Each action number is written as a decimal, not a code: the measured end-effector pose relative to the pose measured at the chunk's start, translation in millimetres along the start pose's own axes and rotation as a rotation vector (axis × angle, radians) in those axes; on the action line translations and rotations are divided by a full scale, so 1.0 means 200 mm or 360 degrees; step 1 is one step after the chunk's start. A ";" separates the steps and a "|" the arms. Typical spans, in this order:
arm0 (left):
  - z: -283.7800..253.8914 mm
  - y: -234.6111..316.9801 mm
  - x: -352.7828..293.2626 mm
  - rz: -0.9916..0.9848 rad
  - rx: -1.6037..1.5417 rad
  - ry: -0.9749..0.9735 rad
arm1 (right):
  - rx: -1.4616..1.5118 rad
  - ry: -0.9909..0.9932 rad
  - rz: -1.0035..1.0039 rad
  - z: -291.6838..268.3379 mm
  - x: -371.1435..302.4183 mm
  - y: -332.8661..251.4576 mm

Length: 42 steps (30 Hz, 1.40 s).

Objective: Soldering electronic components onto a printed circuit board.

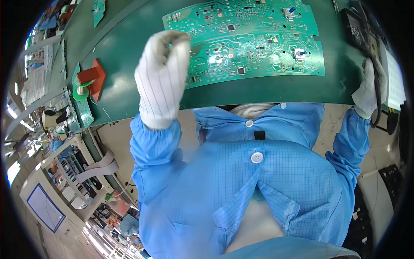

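My left hand (pixel 163 75), in a white striped glove, is raised over the left end of the nearer green circuit board (pixel 258 58). Its fingers are curled in toward the thumb; whatever they pinch, if anything, is hidden. A second circuit board (pixel 250 19) lies just beyond, and each carries a blue-shafted knob part on a white base. At the table's right edge is my right hand (pixel 365 88), also gloved, beside a black cable (pixel 377 86) that passes in front of it. The cable and shadow partly cover its fingers, so their grip cannot be made out.
The green table mat (pixel 125 47) bears a red-brown stand (pixel 98 77) with a solder wire spool (pixel 80 92) at left. A black box-shaped device (pixel 354 29) stands at the far right. More boards lie along the left edge, and a white-framed cart (pixel 56 185) is at lower left.
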<state>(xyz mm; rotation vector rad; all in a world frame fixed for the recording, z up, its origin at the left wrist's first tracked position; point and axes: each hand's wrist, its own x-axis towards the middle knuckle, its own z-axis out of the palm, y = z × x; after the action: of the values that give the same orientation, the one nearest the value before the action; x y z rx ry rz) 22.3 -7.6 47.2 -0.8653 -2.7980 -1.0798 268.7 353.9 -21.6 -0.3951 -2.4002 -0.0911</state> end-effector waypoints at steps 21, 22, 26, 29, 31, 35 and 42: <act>0.19 -0.42 0.24 -0.0144 -0.0472 0.0438 | 0.0449 0.0016 0.0006 0.10 0.03 -0.35; 0.19 -0.42 0.24 -0.0101 -0.0459 0.0455 | 0.0462 0.0019 0.0002 0.10 0.03 -0.34; 0.20 -0.44 0.24 0.0084 -0.0422 0.0486 | 0.0526 0.0031 0.0027 0.10 0.03 -0.34; 0.17 -0.49 0.25 0.0198 0.0030 0.0432 | 0.0406 0.0001 -0.0039 0.10 0.03 -0.33; 0.15 -0.51 0.26 0.0331 0.0143 0.0394 | 0.0326 0.0011 -0.0049 0.10 0.03 -0.32; 0.10 -0.48 0.26 0.0000 -0.0421 0.0232 | 0.0286 0.0004 -0.0107 0.11 0.02 -0.30; 0.08 -0.41 0.26 -0.0494 -0.0759 0.0039 | 0.0218 -0.0013 -0.0114 0.11 0.01 -0.27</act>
<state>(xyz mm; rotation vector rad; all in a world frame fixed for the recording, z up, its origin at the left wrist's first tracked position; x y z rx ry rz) -59.7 -21.8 -5.4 -0.4261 -2.7532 -1.8370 236.7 306.7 -33.9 -0.2468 -2.4119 0.0426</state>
